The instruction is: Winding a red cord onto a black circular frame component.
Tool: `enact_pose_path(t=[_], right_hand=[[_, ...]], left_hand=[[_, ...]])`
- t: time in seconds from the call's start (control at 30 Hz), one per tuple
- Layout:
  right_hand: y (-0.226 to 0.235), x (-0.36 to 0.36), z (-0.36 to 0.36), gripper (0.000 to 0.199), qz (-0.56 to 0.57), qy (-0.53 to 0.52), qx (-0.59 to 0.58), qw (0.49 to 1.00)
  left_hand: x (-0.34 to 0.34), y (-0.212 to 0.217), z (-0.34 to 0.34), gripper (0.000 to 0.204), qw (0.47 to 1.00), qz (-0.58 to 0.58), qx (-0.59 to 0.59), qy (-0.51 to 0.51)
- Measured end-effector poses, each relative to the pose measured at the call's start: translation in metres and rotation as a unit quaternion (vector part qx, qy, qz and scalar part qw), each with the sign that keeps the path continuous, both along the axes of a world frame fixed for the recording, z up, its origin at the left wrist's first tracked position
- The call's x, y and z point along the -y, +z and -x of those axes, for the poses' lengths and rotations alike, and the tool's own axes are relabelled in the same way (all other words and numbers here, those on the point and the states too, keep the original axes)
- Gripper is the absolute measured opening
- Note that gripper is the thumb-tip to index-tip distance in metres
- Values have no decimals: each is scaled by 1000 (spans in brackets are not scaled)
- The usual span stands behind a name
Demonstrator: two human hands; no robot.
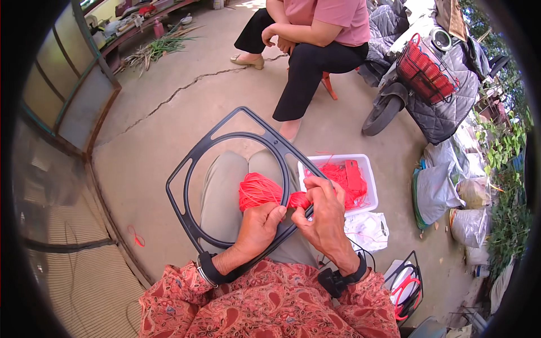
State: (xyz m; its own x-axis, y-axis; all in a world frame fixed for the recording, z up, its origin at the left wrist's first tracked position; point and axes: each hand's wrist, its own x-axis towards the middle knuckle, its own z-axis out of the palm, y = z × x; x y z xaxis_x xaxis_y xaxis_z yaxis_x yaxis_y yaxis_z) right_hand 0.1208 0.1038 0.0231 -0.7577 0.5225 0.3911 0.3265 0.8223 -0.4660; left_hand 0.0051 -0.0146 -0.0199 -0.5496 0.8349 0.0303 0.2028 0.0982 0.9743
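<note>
A black square frame (225,125) with a round ring inside it is held tilted above my lap. A bundle of red cord (260,191) shows on both sides of the ring's right edge, its larger part within the ring. My left hand (259,228) is closed on the ring, its thumb on top beside the cord. My right hand (324,217) is closed at the frame's right bar, thumb and forefinger either side of the cord's smaller end; its other fingers are partly hidden. Black straps circle both wrists.
A white tub (369,197) of red cord stands right of my knees, a white plastic bag (369,231) below it. Another black frame with red cord (408,287) lies lower right. Ahead, a person (321,39) sits on a stool. Sacks (437,191) line the right side.
</note>
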Motion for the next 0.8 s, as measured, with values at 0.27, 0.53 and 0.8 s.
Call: enact_pose_path(t=[0.27, 0.53, 0.8], right_hand=[[15, 5, -8, 29, -46, 10, -80, 996], [23, 2, -21, 39, 32, 87, -114, 989], [0, 16, -1, 57, 125, 117, -62, 983]], left_hand=[[7, 12, -2, 32, 995, -12, 85, -42], [6, -4, 14, 29, 993, 29, 109, -15], [0, -26, 6, 26, 992, -56, 105, 27]])
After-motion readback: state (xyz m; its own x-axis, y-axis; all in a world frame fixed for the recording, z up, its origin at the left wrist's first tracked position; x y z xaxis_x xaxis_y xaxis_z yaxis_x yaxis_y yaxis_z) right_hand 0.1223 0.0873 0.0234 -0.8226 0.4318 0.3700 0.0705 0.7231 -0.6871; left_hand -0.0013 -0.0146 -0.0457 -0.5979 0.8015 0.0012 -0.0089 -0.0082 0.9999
